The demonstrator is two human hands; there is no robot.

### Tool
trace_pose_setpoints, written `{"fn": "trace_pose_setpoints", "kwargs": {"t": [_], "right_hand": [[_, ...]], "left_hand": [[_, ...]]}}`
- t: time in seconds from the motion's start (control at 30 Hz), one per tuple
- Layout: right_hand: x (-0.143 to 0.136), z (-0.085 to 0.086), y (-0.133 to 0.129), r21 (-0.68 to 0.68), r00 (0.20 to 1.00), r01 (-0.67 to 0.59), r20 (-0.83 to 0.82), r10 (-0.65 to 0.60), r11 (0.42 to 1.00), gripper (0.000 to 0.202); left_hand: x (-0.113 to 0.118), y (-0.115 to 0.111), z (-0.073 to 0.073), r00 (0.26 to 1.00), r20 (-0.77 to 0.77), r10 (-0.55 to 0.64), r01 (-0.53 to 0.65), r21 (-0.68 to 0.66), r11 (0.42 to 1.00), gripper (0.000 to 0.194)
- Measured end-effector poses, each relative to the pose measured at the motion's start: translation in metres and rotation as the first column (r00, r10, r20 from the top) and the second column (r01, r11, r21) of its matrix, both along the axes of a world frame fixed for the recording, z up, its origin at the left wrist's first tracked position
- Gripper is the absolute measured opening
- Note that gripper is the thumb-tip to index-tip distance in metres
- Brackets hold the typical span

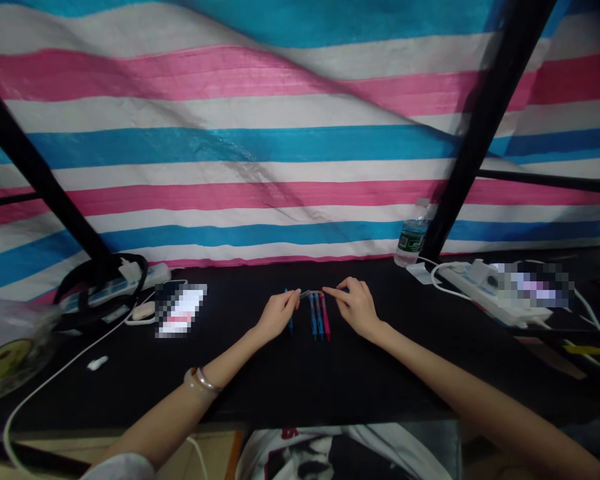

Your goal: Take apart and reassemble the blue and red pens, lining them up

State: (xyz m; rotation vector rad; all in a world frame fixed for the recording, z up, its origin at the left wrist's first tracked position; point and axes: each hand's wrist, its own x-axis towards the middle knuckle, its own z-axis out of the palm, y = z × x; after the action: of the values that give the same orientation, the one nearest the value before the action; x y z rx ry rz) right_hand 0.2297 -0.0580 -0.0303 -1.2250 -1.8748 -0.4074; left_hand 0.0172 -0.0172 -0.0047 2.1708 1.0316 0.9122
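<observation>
Two blue pens (314, 320) and a pink pen (325, 319) lie side by side on the black table (280, 393), their length pointing away from me. My left hand (277, 313) is to their left, thumb and index finger pinched together beside another blue pen (291, 323), which partly shows under the fingers. A thin, light-coloured item (305, 293) extends from those fingertips toward the pens' far ends. My right hand (356, 307) is just right of the pink pen, its index finger stretched to that pen's far end and its other fingers loosely bent.
A phone (183, 310), a white cable and a power strip (155, 274) are on the left, with an earbud (97, 363) nearer me. At the right are a water bottle (411, 240) and another power strip (490, 292). Black frame posts flank the striped sheet (260, 147).
</observation>
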Motion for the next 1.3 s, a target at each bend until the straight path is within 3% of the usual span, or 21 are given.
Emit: {"fn": "trace_pose_setpoints", "kwargs": {"t": [0.1, 0.17, 0.23, 0.3, 0.37, 0.43, 0.53, 0.6, 1.1, 1.2, 1.3], "right_hand": [[-0.001, -0.005, 0.004, -0.085, 0.974, -0.052, -0.226, 0.032, 0.995, 0.027], [-0.003, -0.008, 0.008, -0.128, 0.907, -0.145, -0.414, 0.080, 0.981, 0.025], [-0.004, -0.012, 0.015, -0.150, 0.791, -0.233, -0.604, 0.097, 0.961, 0.025], [-0.004, -0.015, 0.021, -0.204, 0.616, -0.326, -0.787, 0.044, 0.923, 0.029], [-0.003, -0.016, 0.025, -0.243, 0.476, -0.438, -0.879, -0.006, 0.866, 0.034], [-0.001, -0.014, 0.027, -0.283, 0.404, -0.517, -0.913, -0.061, 0.808, 0.036], [0.001, -0.010, 0.025, -0.318, 0.357, -0.569, -0.926, -0.121, 0.759, 0.036], [0.003, -0.007, 0.023, -0.324, 0.331, -0.572, -0.932, -0.149, 0.754, 0.035], [0.013, 0.000, 0.024, -0.254, 0.114, -0.650, -0.965, -0.238, 0.716, 0.028], [0.014, 0.001, 0.023, -0.248, 0.111, -0.671, -0.965, -0.236, 0.699, 0.028], [0.015, 0.000, 0.023, -0.258, 0.138, -0.670, -0.965, -0.225, 0.696, 0.030]], "left_hand": [[0.002, 0.008, -0.007, 0.961, 0.274, 0.037, 0.057, -0.328, 0.943, 0.043], [0.002, 0.014, -0.009, 0.911, 0.403, 0.086, 0.114, -0.448, 0.887, 0.041], [0.000, 0.018, -0.009, 0.869, 0.479, 0.124, 0.171, -0.526, 0.833, 0.038], [-0.003, 0.022, -0.008, 0.824, 0.538, 0.180, 0.200, -0.572, 0.796, 0.034], [-0.005, 0.025, -0.007, 0.772, 0.590, 0.237, 0.228, -0.605, 0.763, 0.029], [-0.006, 0.027, -0.007, 0.729, 0.612, 0.306, 0.260, -0.661, 0.704, 0.027], [-0.007, 0.030, -0.005, 0.693, 0.597, 0.406, 0.287, -0.744, 0.603, 0.027], [-0.008, 0.031, -0.003, 0.696, 0.573, 0.433, 0.278, -0.771, 0.573, 0.027], [-0.010, 0.033, -0.003, 0.731, 0.567, 0.379, 0.318, -0.775, 0.546, 0.024], [-0.009, 0.032, -0.002, 0.731, 0.569, 0.377, 0.332, -0.778, 0.533, 0.024], [-0.009, 0.032, -0.002, 0.753, 0.558, 0.348, 0.314, -0.770, 0.555, 0.024]]}}
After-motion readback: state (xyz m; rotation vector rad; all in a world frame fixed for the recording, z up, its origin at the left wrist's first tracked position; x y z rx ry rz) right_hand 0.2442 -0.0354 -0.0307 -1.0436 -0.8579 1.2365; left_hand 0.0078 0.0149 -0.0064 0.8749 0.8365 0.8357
